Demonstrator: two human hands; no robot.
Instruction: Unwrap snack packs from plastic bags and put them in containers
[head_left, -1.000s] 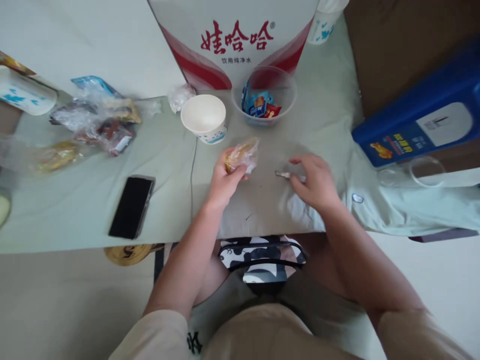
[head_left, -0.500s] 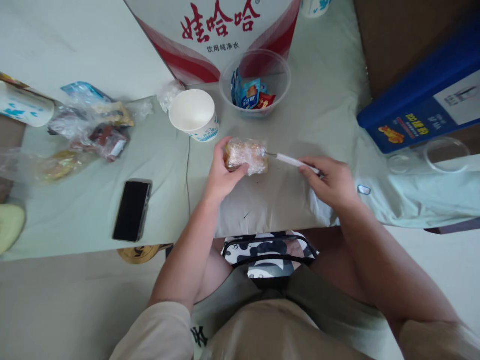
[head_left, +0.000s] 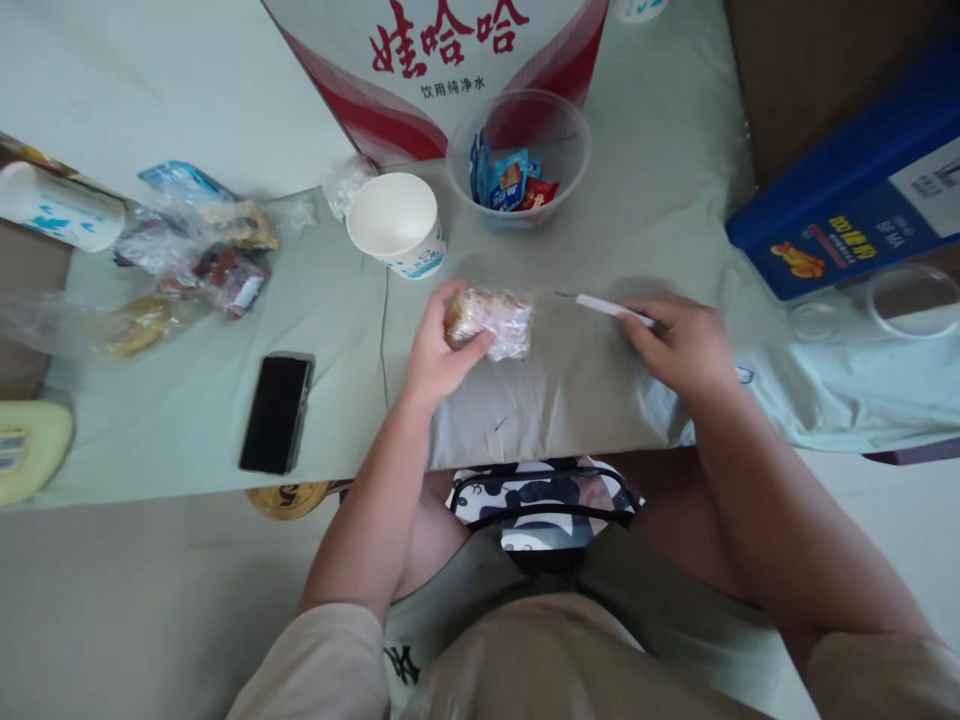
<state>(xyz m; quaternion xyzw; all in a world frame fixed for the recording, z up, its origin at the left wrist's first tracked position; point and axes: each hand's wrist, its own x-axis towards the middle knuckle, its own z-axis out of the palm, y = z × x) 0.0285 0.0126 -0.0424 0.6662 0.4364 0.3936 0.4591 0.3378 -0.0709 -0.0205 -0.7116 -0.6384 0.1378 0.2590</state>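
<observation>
My left hand (head_left: 435, 352) is closed around a snack in a clear crinkly wrapper (head_left: 491, 322), holding it on the pale green cloth (head_left: 330, 340). My right hand (head_left: 679, 340) grips a thin white-handled tool with a small metal tip (head_left: 600, 304). The tip points left toward the wrapped snack, a short gap away from it. A white paper cup (head_left: 394, 222) stands just behind my left hand. Behind the snack sits a clear plastic bowl (head_left: 517, 160) with several small snack packets.
A black phone (head_left: 276, 412) lies at the left near the table edge. Several wrapped snacks (head_left: 191, 255) lie at the far left. A red-and-white carton (head_left: 450, 60) stands at the back, a blue box (head_left: 847, 200) at the right. A patterned bag (head_left: 540, 498) rests on my lap.
My right hand picked up the white-handled tool, brought its tip to the wrapped snack, then drew it slightly back to the right. My left hand turned the snack and laid it down.
</observation>
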